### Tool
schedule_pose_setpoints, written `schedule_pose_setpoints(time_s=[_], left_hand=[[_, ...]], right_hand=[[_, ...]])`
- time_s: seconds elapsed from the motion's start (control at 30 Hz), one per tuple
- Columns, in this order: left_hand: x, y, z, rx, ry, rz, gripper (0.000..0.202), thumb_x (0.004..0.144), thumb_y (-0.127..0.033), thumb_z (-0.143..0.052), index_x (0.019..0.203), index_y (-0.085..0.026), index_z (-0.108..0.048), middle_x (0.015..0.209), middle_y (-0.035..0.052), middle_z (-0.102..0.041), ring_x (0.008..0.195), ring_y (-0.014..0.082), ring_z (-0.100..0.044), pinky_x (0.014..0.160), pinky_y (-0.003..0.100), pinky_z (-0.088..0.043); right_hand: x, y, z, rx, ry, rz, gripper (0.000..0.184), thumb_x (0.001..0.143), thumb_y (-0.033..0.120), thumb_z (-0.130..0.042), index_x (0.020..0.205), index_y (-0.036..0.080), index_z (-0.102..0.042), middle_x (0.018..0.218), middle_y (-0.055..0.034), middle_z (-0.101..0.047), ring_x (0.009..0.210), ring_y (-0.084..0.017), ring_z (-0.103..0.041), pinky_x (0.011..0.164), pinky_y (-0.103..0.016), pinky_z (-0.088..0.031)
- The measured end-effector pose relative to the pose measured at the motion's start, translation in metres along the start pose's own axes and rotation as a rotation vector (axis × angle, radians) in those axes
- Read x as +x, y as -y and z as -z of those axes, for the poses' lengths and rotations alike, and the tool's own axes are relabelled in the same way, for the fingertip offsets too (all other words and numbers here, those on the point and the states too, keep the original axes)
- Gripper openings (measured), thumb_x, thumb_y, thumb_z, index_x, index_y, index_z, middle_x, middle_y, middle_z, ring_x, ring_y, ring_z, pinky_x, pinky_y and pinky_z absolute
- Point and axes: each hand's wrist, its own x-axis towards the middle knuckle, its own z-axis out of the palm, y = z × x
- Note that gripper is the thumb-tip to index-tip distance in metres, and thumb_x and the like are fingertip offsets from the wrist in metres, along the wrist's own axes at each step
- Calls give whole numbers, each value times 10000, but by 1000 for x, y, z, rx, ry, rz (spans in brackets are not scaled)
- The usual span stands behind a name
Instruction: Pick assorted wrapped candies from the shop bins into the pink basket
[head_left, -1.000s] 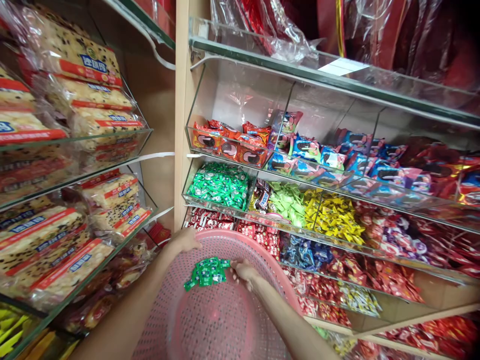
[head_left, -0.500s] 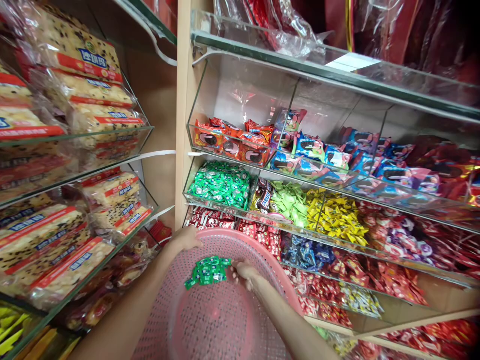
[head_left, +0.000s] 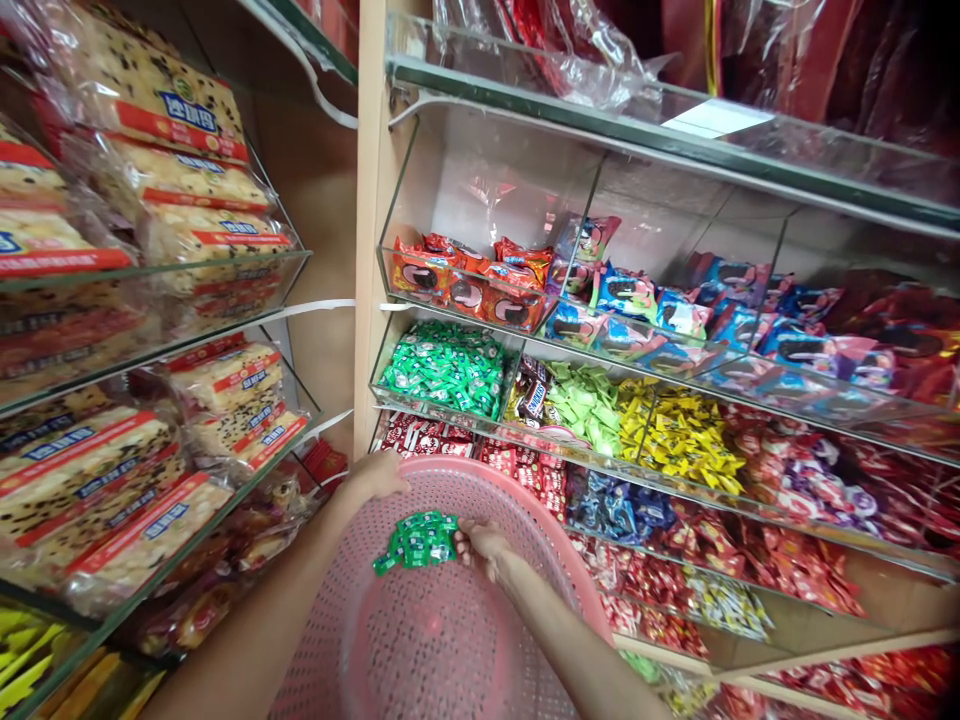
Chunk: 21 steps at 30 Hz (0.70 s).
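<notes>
Clamping pink basket [head_left: 510, 490], left hand [head_left: 379, 477]; right grip [head_left: 480, 545] together by green sweets [head_left: 416, 542]; candy bins [head_left: 555, 430] beyond.

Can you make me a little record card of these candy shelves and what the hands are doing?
Left hand: gripping the rim of a pink plastic basket
Right hand: fingers touching a clump of green-wrapped candies above the basket
Nearest shelf: glass bin of green candies
Also nearby: yellow candies; bagged snack bars
</notes>
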Motion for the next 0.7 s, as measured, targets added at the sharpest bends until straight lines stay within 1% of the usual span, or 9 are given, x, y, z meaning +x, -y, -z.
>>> schedule_pose_setpoints(time_s=[0.1, 0.27, 0.47, 0.7], left_hand=[[-2, -1, 2, 7, -13, -4, 354, 585, -446, -602, 841, -205, -649, 830, 64, -691, 749, 182, -623, 533, 222, -361], [-4, -2, 4, -4, -11, 5, 346, 588, -442, -616, 845, -213, -648, 837, 58, -693, 770, 181, -625, 548, 220, -371], [-4, -3, 4, 2, -11, 2, 353, 586, -442, -611, 852, -213, -649, 843, 64, -692, 772, 185, -625, 547, 221, -374], [0, -2, 1, 11, -9, -8, 376, 582, -465, -595, 852, -210, -649, 863, 70, -692, 766, 195, -623, 547, 230, -383]], right_hand=[[0, 1, -3, 99, 5, -89, 299, 826, 209, -382, 538, 182, -459, 419, 41, -446, 337, -59, -389, 381, -168, -338], [0, 3, -6, 204, -32, -135, 270, 821, 167, -375, 564, 187, -455, 434, 44, -459, 355, -56, -407, 406, -159, -354], [0, 4, -7, 255, -53, -130, 247, 813, 142, -377, 597, 189, -487, 474, 28, -518, 399, -67, -477, 477, -171, -423], [-7, 7, -9, 218, -7, -65, 186, 734, 111, -469, 561, 170, -507, 534, 6, -580, 420, -59, -495, 459, -160, -413]])
